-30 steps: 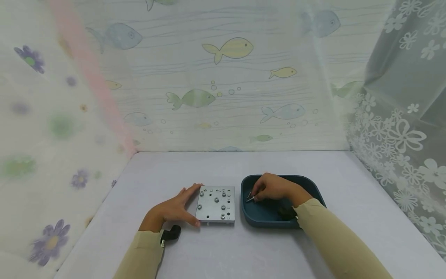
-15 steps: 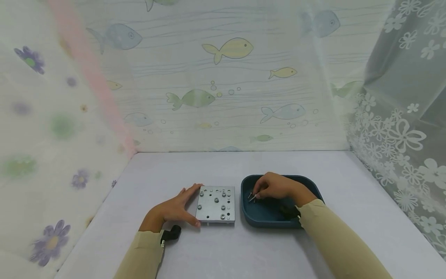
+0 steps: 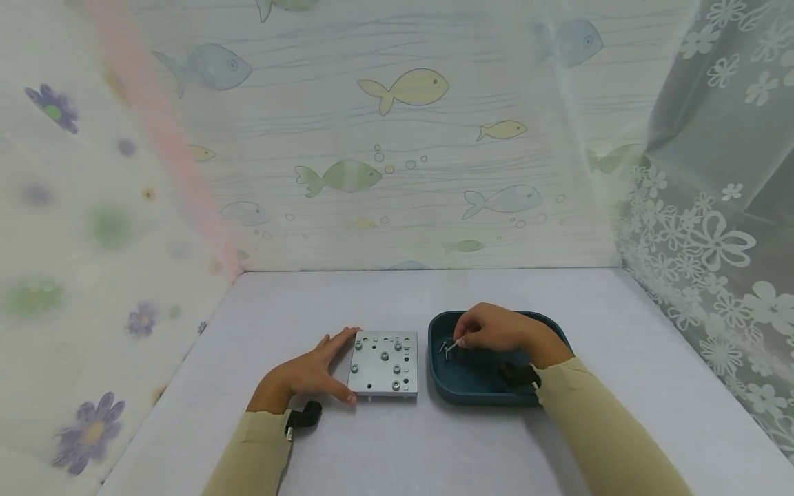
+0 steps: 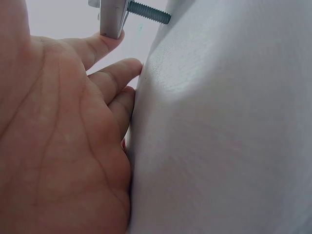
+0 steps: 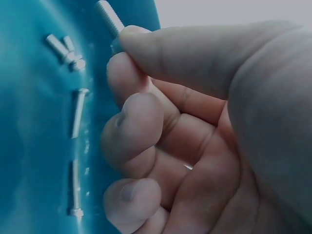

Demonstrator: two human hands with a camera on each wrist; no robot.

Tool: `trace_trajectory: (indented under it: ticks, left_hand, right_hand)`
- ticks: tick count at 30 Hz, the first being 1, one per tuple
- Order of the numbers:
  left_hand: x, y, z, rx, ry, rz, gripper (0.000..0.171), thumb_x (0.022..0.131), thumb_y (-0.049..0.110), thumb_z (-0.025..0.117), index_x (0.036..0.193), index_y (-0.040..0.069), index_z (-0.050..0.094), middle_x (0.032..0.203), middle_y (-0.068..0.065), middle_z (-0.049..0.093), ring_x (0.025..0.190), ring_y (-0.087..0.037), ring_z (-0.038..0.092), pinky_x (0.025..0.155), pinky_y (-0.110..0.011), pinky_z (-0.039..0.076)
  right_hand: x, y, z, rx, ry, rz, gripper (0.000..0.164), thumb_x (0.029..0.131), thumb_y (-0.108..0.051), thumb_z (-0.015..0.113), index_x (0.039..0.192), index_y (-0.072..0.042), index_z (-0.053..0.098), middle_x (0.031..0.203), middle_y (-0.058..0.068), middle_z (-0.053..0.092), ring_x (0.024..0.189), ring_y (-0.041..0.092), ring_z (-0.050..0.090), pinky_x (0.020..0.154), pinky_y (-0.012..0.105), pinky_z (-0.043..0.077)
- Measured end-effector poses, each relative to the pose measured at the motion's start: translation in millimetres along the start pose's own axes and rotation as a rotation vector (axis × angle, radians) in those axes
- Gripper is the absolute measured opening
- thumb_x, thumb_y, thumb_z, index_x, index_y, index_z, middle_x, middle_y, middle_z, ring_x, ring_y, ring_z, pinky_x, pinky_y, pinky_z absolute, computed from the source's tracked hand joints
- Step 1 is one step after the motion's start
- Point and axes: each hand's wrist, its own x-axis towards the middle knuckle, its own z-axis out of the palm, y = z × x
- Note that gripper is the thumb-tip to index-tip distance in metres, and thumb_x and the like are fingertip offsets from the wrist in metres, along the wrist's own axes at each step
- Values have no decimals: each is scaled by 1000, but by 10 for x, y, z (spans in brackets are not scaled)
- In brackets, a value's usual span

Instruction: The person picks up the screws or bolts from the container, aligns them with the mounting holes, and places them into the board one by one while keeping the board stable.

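A square silver metal plate (image 3: 382,363) with holes and several socket-head screws standing in it is at the centre of the head view. My left hand (image 3: 311,370) holds its left side, thumb at the near corner and a finger at the far one. In the left wrist view, a threaded screw shank (image 4: 149,12) sticks out under the plate's edge. My right hand (image 3: 496,329) is over the dark blue tray (image 3: 471,399), pinching a screw (image 5: 110,18) between thumb and index finger, threaded end outward; the fingers hide its head. More loose screws (image 5: 78,113) lie in the tray.
The tray stands just right of the plate on a white-covered table (image 3: 372,448). A curtain printed with fish (image 3: 409,172) hangs behind the table, with more curtains on both sides. A black wrist camera (image 3: 305,415) sits at the left cuff.
My right hand has risen slightly up and rightward within the tray, with the pinched screw now tilted upward away from the loose ones. My left hand and the plate have stayed put.
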Motion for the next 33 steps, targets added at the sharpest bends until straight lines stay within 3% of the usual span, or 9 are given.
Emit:
trace_trajectory:
  ticks: [12, 19, 28, 33]
  left_hand:
    - [2, -2, 4, 6, 4, -8, 134, 57, 47, 98, 165, 39, 19, 176, 0, 6, 160, -43, -11, 119, -77, 3]
    - [8, -14, 12, 8, 9, -13, 135, 57, 47, 98, 165, 39, 18, 176, 1, 6, 160, -43, -11, 119, -78, 3]
    - [10, -8, -3, 27, 8, -13, 133, 58, 49, 97, 164, 42, 18, 176, 1, 6, 160, -43, -10, 119, -77, 3]
    - [3, -4, -3, 20, 0, -9, 132, 58, 49, 97, 165, 40, 19, 176, -1, 6, 160, -44, -11, 119, -77, 3]
  right_hand:
    - [-153, -56, -16, 40, 98, -51, 15, 103, -19, 63, 110, -11, 74, 99, -2, 69, 92, 16, 61, 84, 35, 52]
    - [-237, -135, 5, 79, 176, -39, 23, 107, -26, 58, 112, -8, 71, 90, 0, 61, 81, 19, 57, 73, 33, 49]
    - [-218, -161, 127, 157, 284, -75, 22, 107, -26, 58, 116, -9, 68, 106, 13, 68, 92, 22, 60, 81, 30, 54]
    - [-188, -205, 157, 207, 332, -85, 19, 106, -23, 60, 118, -10, 67, 113, 15, 69, 95, 31, 66, 83, 29, 57]
